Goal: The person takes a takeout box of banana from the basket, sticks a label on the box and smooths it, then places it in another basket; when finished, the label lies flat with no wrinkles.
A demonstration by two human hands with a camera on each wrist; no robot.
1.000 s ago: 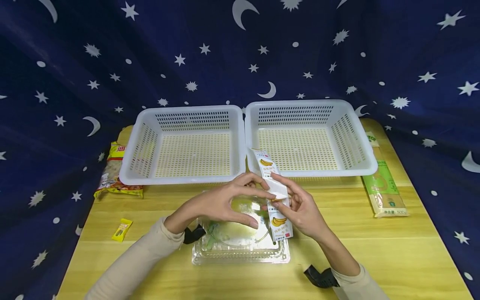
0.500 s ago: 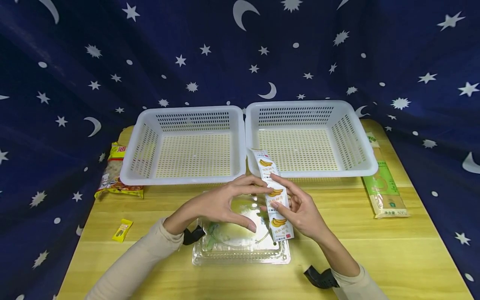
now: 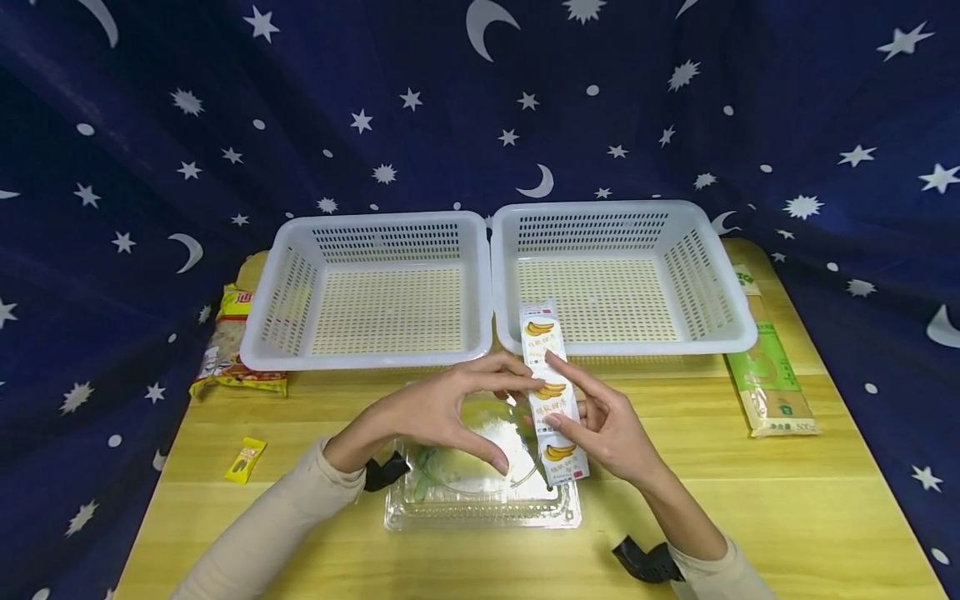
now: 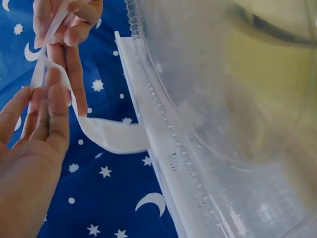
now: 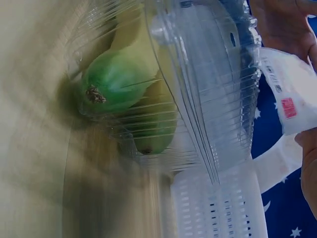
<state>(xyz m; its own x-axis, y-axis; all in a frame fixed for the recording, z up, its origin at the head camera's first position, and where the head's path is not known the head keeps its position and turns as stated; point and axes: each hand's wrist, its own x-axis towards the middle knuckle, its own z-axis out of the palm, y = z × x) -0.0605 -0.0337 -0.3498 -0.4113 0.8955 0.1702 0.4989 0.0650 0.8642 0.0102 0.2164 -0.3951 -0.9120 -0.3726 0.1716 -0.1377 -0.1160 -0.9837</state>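
Observation:
A white strip of labels printed with bananas (image 3: pixel 553 408) runs between both hands, its far end overlapping the right basket's front rim in the head view. My right hand (image 3: pixel 615 429) pinches its right edge, thumb in front and fingers behind. From the other side, my left hand (image 3: pixel 438 407) holds the strip between its fingertips, the thumb spread apart below. Under the hands lies a clear plastic clamshell box (image 3: pixel 480 508). Green and yellow produce (image 5: pixel 119 82) shows inside it in the right wrist view. The strip (image 4: pixel 116 136) curves down to the basket in the left wrist view.
Two white perforated baskets, left (image 3: pixel 367 361) and right (image 3: pixel 637 346), stand side by side at the back. A yellow-and-red food bag (image 3: pixel 232 346) is at the left, near a small yellow packet (image 3: pixel 245 460). A long green packet (image 3: pixel 772 367) lies at the right.
The strip's far end has swung slightly to the right, and its middle has turned flatter, so more banana prints face up. Both hands stay almost in place.

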